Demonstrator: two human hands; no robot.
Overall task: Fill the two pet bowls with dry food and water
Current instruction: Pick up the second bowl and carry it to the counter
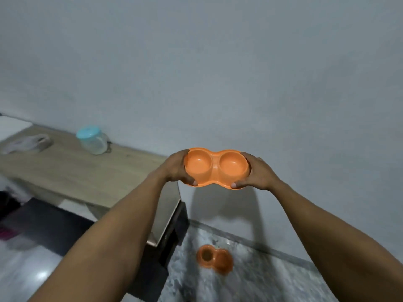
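Head view: both hands (177, 168) grip double bowl (216, 167), arms outstretched.

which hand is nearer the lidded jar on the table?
Left. The left hand grips the double pet bowl's end toward the jar; the right hand grips the far end.

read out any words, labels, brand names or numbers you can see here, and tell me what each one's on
None can be read.
Held orange double bowl: plain, no marking.
Orange double bowl on the floor: blurred, no text visible.
Jar with the blue lid: blurred, no label legible.
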